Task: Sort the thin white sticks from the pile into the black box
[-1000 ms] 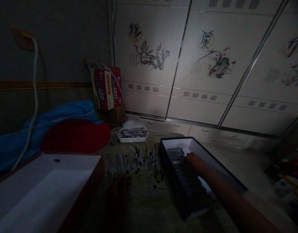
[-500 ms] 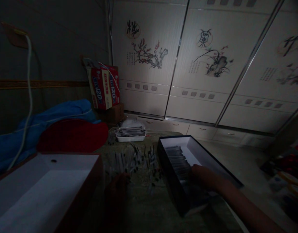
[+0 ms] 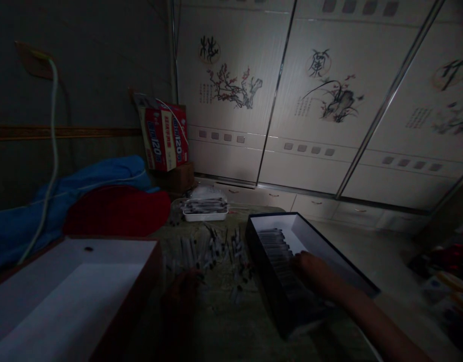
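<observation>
The room is dim. My right hand (image 3: 312, 270) reaches into a dark-edged box (image 3: 335, 255) with a white inside. Its fingers are curled closed at the right-hand ends of a row of clear pens (image 3: 274, 244) with dark tips, and seem to pinch one. Low over the table, my left hand (image 3: 181, 291) is in deep shadow with its fingers bent together. What it holds, if anything, is too dark to make out. Just beyond it lie several loose clear pens (image 3: 210, 251) with dark ends, scattered on the table (image 3: 235, 332).
On the left stands a large red-brown box (image 3: 99, 281) with a white inside. A white tray (image 3: 205, 217) of thin dark rods is at the table's far end. Blue cloth (image 3: 103, 173), a red cushion-like thing (image 3: 120, 211) and a red carton (image 3: 165, 138) are behind.
My right hand has shifted slightly left and up along the row of pens. My left hand stays nearly in place. The whole view has moved a little.
</observation>
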`<state>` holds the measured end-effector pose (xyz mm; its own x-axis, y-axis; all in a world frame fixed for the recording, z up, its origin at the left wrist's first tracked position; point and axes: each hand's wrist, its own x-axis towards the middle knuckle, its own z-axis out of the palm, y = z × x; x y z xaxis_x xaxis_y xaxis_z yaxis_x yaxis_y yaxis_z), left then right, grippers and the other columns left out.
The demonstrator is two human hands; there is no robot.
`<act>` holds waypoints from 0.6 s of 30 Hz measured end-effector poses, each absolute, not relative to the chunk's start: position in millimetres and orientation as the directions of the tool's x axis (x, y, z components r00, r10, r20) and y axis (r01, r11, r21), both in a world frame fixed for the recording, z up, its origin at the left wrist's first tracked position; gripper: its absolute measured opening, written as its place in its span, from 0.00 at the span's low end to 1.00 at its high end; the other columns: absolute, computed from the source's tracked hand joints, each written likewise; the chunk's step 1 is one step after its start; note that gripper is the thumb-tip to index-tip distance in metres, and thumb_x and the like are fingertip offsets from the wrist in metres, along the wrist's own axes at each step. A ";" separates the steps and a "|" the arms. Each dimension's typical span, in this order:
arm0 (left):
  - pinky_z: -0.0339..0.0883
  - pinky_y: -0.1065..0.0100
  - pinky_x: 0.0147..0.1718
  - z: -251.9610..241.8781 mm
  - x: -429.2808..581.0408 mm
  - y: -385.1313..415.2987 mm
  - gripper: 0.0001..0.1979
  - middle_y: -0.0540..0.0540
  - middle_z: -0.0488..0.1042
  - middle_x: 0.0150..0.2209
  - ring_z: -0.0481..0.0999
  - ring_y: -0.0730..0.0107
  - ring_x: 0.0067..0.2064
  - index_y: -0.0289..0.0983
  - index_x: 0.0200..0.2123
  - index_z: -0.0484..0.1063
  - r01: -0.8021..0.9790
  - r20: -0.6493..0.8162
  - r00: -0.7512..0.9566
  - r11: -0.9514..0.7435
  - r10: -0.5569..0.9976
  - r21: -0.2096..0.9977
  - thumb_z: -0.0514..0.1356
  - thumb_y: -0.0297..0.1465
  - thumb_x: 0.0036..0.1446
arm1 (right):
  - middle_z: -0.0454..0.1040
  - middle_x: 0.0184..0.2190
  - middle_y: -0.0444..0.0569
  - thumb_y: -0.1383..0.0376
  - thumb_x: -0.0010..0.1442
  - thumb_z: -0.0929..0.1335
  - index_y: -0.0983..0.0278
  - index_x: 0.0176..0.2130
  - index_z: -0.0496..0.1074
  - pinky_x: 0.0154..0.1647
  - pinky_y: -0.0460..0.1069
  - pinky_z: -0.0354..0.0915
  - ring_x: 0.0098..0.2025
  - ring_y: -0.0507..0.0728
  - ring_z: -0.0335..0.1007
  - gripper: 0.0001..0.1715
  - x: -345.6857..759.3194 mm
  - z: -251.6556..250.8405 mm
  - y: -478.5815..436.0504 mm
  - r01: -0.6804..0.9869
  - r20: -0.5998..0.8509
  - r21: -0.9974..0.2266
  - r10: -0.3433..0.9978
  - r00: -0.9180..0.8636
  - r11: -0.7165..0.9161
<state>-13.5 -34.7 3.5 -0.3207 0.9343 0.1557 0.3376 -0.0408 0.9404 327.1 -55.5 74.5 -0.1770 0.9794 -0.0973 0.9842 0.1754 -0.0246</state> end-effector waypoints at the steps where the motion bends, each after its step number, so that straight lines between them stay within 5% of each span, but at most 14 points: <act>1: 0.67 0.68 0.34 3.5 -13.7 -35.8 0.21 0.46 0.79 0.29 0.76 0.61 0.34 0.37 0.30 0.76 0.342 0.172 -0.325 -0.054 0.930 0.938 0.51 0.45 0.52 | 0.75 0.36 0.57 0.72 0.60 0.59 0.66 0.38 0.74 0.40 0.49 0.62 0.40 0.59 0.71 0.16 321.8 79.5 -58.5 0.986 -0.050 -0.033 0.985 -0.164 0.163; 6: 0.66 0.69 0.35 1.5 -16.3 -40.6 0.19 0.46 0.79 0.31 0.76 0.62 0.37 0.39 0.31 0.77 0.382 0.247 -0.322 -0.114 0.914 0.917 0.50 0.43 0.55 | 0.74 0.37 0.51 0.64 0.64 0.56 0.62 0.41 0.72 0.38 0.48 0.61 0.38 0.56 0.70 0.17 254.6 104.6 -90.1 0.911 0.305 -0.343 0.944 -0.124 0.231; 10: 0.66 0.69 0.34 -0.2 -20.4 -38.4 0.20 0.47 0.77 0.28 0.76 0.64 0.33 0.37 0.32 0.76 0.372 0.250 -0.386 -0.098 0.888 0.923 0.50 0.43 0.55 | 0.75 0.32 0.48 0.66 0.61 0.58 0.62 0.35 0.72 0.33 0.45 0.60 0.34 0.54 0.71 0.14 189.1 85.4 -103.4 0.781 0.247 -0.565 0.958 -0.148 0.267; 13: 0.67 0.68 0.32 -2.7 -24.8 -34.3 0.21 0.46 0.76 0.25 0.75 0.64 0.31 0.36 0.31 0.76 0.363 0.247 -0.429 -0.085 0.869 0.928 0.50 0.44 0.54 | 0.75 0.35 0.48 0.68 0.60 0.61 0.62 0.37 0.73 0.34 0.44 0.60 0.36 0.54 0.71 0.12 158.1 50.8 -90.7 0.775 0.179 -0.597 0.976 -0.123 0.207; 18: 0.68 0.67 0.33 -16.3 -31.6 -26.4 0.23 0.44 0.76 0.26 0.75 0.63 0.31 0.36 0.29 0.73 0.298 0.230 -0.468 -0.093 0.853 0.950 0.48 0.48 0.55 | 0.74 0.39 0.52 0.72 0.59 0.60 0.63 0.41 0.73 0.41 0.44 0.60 0.42 0.55 0.70 0.15 132.7 13.7 -44.8 0.896 0.151 -0.434 0.988 -0.026 0.090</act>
